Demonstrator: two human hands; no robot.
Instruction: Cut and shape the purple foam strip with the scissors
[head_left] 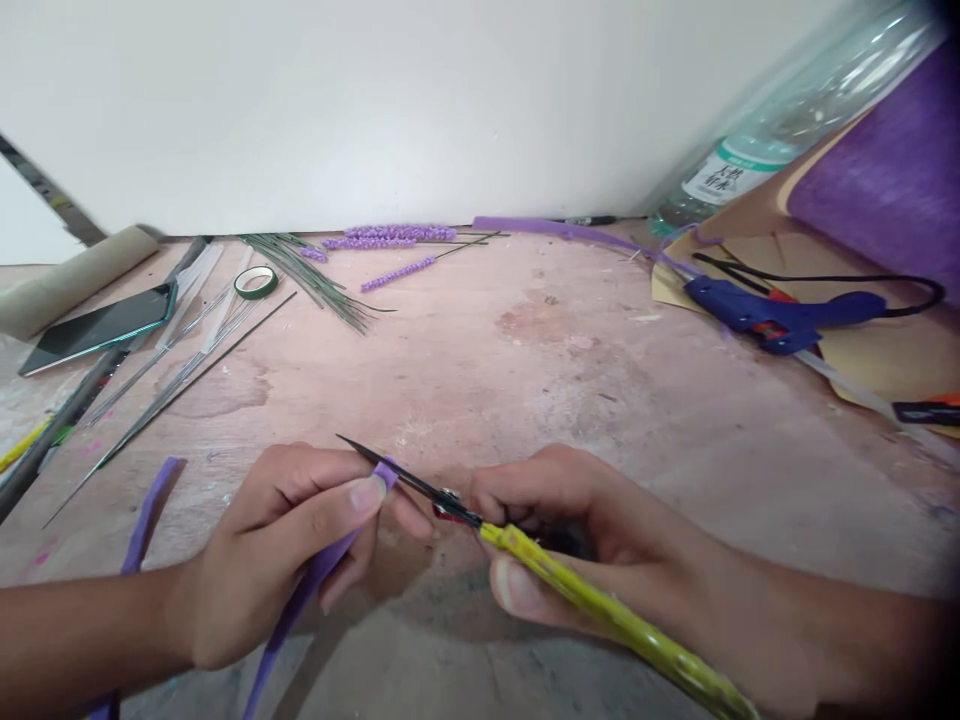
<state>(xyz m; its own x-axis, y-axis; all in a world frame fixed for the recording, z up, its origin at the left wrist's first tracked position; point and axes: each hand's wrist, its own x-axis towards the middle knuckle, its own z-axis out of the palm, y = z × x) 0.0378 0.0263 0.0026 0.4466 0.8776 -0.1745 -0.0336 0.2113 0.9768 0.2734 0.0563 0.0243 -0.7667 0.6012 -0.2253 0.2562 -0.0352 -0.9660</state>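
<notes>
My left hand [300, 540] pinches a narrow purple strip [304, 590], felt-like, between thumb and index finger. The strip's short end pokes up past the thumbnail, and its long tail hangs down toward the bottom edge. In my right hand [592, 540] is a pair of scissors [600, 590] with a yellow handle and dark, pointed blades. They are seen nearly edge-on, with the blades at the strip's end, just above my left fingertips; whether they are parted I cannot tell. My right fingers hide part of the handles.
Purple flower spikes [397, 238], green wire stems [315, 275] and green tape [256, 283] lie at the back. Left are a phone [101, 328], a cardboard tube [82, 280] and another purple strip [150, 510]. Right are a blue glue gun [772, 312] and a plastic bottle [795, 120].
</notes>
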